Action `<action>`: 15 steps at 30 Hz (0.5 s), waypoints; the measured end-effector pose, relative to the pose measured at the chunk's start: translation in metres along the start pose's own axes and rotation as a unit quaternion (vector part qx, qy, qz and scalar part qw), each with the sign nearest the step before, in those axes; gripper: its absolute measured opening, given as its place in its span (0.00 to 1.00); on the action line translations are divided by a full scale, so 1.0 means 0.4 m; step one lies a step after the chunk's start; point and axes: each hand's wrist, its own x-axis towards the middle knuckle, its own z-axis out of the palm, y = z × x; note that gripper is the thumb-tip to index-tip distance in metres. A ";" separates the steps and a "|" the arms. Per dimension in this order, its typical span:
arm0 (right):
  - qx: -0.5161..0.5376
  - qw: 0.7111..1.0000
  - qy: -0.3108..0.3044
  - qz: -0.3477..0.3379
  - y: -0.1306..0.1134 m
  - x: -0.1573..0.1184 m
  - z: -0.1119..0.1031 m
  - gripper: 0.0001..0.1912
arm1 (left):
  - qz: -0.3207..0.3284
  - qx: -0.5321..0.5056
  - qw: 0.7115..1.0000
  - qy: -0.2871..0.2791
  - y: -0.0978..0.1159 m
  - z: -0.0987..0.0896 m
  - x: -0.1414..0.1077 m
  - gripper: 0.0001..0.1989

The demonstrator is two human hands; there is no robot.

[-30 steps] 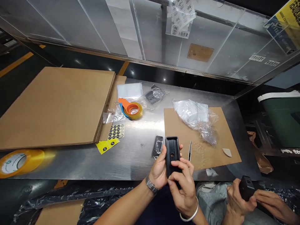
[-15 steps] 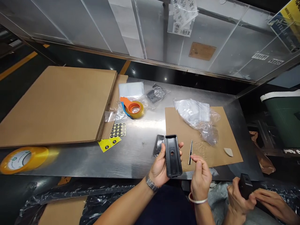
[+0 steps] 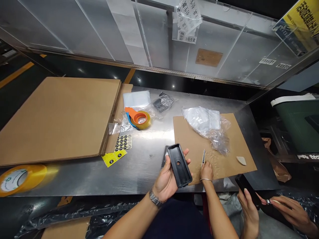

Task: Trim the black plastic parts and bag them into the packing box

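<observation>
Black case (image 3: 180,168), slanted lengthwise (far end left)

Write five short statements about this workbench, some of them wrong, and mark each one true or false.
1. The left hand holds a black case. True.
2. The watch is on the right wrist. False: it is on the left.
3. The right hand is at the knife, over the cardboard sheet. True.
4. The large tape roll lies right of the black case. False: it lies far to its left.
5. A co-worker's hand holds a black object. True.
</observation>
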 end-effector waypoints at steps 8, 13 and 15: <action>-0.087 0.990 -0.031 0.110 -0.067 0.143 0.318 0.13 | 0.069 0.048 0.996 0.015 -0.003 -0.003 0.001 0.18; -0.035 0.994 -0.048 0.091 -0.052 0.139 0.266 0.11 | 0.107 0.094 0.989 -0.048 -0.004 -0.015 -0.002 0.27; -0.001 0.997 -0.033 0.071 -0.069 0.127 0.245 0.12 | 0.116 0.123 0.984 -0.055 -0.004 -0.017 -0.005 0.28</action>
